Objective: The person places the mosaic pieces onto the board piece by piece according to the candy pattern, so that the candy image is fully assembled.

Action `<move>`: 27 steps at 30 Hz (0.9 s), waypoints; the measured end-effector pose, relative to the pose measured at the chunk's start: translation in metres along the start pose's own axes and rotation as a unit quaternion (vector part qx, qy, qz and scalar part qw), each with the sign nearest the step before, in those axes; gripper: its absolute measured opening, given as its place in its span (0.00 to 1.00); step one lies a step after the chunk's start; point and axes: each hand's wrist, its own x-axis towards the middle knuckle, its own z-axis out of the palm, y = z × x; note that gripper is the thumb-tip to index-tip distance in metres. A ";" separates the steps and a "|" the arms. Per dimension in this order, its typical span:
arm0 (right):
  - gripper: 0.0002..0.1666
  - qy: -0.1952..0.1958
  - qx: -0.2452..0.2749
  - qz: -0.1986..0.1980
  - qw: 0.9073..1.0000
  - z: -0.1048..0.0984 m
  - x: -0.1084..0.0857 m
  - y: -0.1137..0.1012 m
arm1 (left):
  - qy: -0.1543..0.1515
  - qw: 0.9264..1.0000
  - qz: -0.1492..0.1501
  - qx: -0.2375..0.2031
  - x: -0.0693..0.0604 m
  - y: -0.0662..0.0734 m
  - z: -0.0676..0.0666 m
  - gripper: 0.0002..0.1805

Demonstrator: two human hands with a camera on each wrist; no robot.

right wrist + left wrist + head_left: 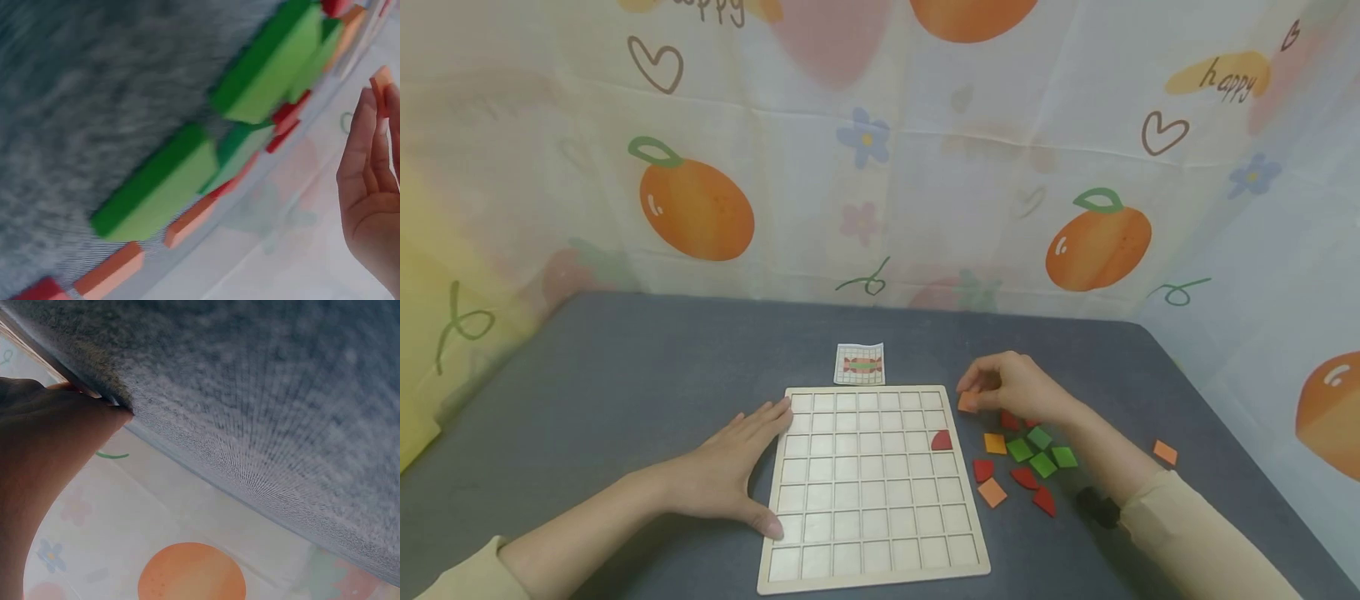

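Note:
A pale wooden grid board (872,483) lies flat on the dark table, with one red quarter-round tile (942,440) in a cell near its right edge. My left hand (718,471) rests along the board's left side, fingers spread, thumb over the lower cells. Just off the upper right corner, my right hand (1018,387) pinches an orange square tile (967,402) between thumb and fingers; the right wrist view also shows this tile (381,80) held above the table. Below that hand lie loose green square tiles (1042,464), red curved tiles (1024,477) and orange square tiles (992,492).
Behind the board lies a small card (860,364) printed with a grid and a coloured pattern. One orange tile (1165,452) sits apart at the far right. A dark object (1097,507) is by the right wrist. A fruit-printed cloth (805,208) hangs behind the table.

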 end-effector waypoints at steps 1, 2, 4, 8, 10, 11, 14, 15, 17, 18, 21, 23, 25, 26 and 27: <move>0.12 -0.005 0.013 -0.002 1.000 -0.001 -0.001 -0.001 | 0.000 1.000 0.000 0.000 0.000 0.000 0.000 0.75; 0.14 -0.010 0.025 -0.002 1.000 -0.001 -0.001 -0.002 | -0.001 1.000 0.000 0.000 0.000 0.000 0.000 0.75; 0.15 -0.017 0.043 -0.001 0.999 -0.001 -0.002 -0.005 | -0.003 1.000 0.000 -0.001 0.000 0.000 0.000 0.75; 0.17 -0.025 0.052 0.001 0.998 0.002 -0.004 -0.011 | -0.007 1.000 -0.003 -0.004 0.001 0.000 0.000 0.75; 0.16 -0.030 0.054 -0.003 0.998 0.005 -0.004 -0.013 | -0.008 1.000 -0.005 -0.005 0.001 0.000 0.000 0.75; 0.15 -0.033 0.056 -0.006 0.998 0.006 -0.004 -0.015 | -0.009 1.000 -0.008 -0.006 0.001 -0.001 0.000 0.75; 0.14 -0.045 0.068 -0.010 0.997 0.010 -0.004 -0.018 | -0.010 1.000 -0.011 -0.007 0.002 -0.001 0.001 0.76; 0.13 -0.050 0.073 -0.009 0.996 0.012 -0.004 -0.020 | -0.009 1.000 -0.009 -0.005 0.002 -0.001 0.001 0.75; 0.12 -0.061 0.079 -0.006 0.995 0.014 -0.005 -0.022 | -0.010 1.000 -0.013 -0.006 0.002 -0.001 0.001 0.76; 0.11 -0.066 0.079 -0.004 0.995 0.015 -0.005 -0.023 | -0.008 1.000 -0.010 -0.004 0.002 -0.001 0.001 0.76; 0.09 -0.084 0.070 0.001 0.994 0.018 -0.005 -0.024 | -0.010 1.000 -0.013 -0.006 0.002 -0.001 0.001 0.76; 0.08 -0.098 0.064 -0.003 0.993 0.021 -0.005 -0.023 | -0.009 1.000 -0.012 -0.004 0.001 -0.001 0.001 0.76; 0.08 -0.113 0.056 -0.007 0.992 0.024 -0.005 -0.022 | -0.009 1.000 -0.011 -0.002 0.001 0.000 0.000 0.76; 0.07 -0.119 0.054 -0.010 0.991 0.025 -0.005 -0.022 | -0.009 1.000 -0.010 -0.001 0.001 0.000 0.000 0.75; 0.08 -0.124 0.053 -0.013 0.991 0.026 -0.006 -0.021 | -0.009 1.000 -0.008 0.001 0.001 0.000 0.000 0.75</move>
